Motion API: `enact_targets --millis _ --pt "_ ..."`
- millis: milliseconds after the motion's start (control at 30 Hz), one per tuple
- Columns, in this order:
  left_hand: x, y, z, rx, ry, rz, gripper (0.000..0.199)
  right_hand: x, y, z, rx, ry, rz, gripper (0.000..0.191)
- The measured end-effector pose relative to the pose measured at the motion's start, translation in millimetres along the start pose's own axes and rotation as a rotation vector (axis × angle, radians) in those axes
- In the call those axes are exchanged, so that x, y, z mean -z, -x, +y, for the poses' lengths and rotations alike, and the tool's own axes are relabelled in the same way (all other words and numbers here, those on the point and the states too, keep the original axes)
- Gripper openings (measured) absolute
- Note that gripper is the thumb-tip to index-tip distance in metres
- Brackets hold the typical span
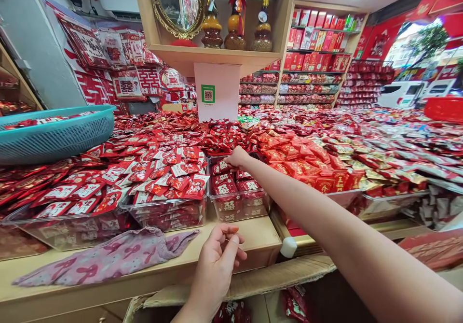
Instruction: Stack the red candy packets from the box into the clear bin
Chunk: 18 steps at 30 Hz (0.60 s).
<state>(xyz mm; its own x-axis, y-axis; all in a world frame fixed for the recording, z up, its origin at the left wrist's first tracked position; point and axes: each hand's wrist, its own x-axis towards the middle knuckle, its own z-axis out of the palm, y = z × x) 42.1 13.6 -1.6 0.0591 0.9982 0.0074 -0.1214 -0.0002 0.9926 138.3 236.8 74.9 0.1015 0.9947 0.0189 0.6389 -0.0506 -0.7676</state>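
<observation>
Red packets (223, 187) are touched in a clear bin (237, 193) by the right hand (238, 157), grip unclear; the left hand (220, 254) is half-curled, empty; some could be spilled if the bin is bumped

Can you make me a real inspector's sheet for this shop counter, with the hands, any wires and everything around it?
Surface: pale wooden counter, tubs of wrapped packets along its edge.
Job's things: clear tub of red packets; below, an open cardboard box with more red packets inside.
Clutter: crumpled patterned cloth on the counter; blue basket at the left.
Left hand: fingers loosely curled, nothing seen in its grip, in front of the tub.
Right hand: at the tub's far part; whether its grip holds a packet can't be told.
Cables: nothing seen near the hands.
Surroundings: gold-framed mirror and three bottles on a shelf; white vehicle outside.
</observation>
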Motion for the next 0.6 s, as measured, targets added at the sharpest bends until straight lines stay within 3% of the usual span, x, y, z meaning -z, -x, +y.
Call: enact_targets --millis 233,433,600 --pt "-1.4 2.0 1.9 0.004 0.013 0.000 0.013 1.4 -6.7 1.4 -0.001 0.100 0.052 0.043" --pt "-3.2 1.2 3.2 0.014 -0.006 -0.006 0.013 2.2 -5.4 -4.3 0.079 0.194 0.014 0.019" --pt "-1.7 1.5 2.6 0.033 -0.007 -0.035 0.012 0.2 -4.1 -10.1 0.095 0.211 0.051 0.032"
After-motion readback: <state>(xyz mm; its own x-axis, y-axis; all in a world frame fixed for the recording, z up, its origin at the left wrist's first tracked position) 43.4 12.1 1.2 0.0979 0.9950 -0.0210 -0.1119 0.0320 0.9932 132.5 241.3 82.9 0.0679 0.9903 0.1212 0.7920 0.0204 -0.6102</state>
